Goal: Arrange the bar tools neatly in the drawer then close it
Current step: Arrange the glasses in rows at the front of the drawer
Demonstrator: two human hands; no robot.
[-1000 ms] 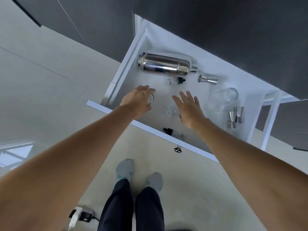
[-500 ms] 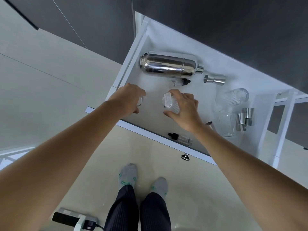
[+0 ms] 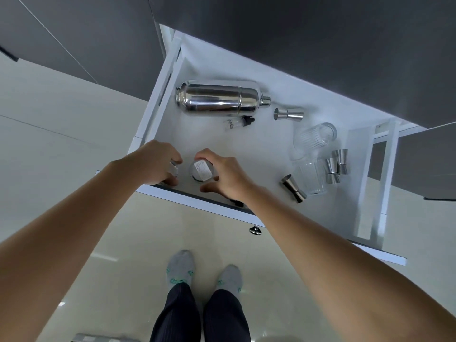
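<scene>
The white drawer (image 3: pixel 158 95) stands pulled open below me. My left hand (image 3: pixel 155 162) is closed around a small clear glass (image 3: pixel 174 169) near the drawer's front left corner. Just right of it, my right hand (image 3: pixel 228 176) grips another small clear glass (image 3: pixel 201 170) with a white label facing up. A steel shaker (image 3: pixel 219 98) lies on its side at the back. A dropper bottle (image 3: pixel 238 122) lies in front of it. Steel jiggers lie at the back (image 3: pixel 288 114), near the front (image 3: pixel 294 188) and as a pair at the right (image 3: pixel 336 165).
Two larger clear glasses (image 3: pixel 313 138) (image 3: pixel 308 176) sit toward the drawer's right side. Another dropper bottle (image 3: pixel 237 203) is mostly hidden under my right wrist. The drawer knob (image 3: pixel 255 229) sticks out at the front. Dark cabinet fronts (image 3: pixel 320 33) rise behind; my socked feet stand on a pale floor.
Both hands have drawn back toward the drawer's front left corner, each holding a small glass. The right hand closed on its glass during the earlier frames and carried it leftward.
</scene>
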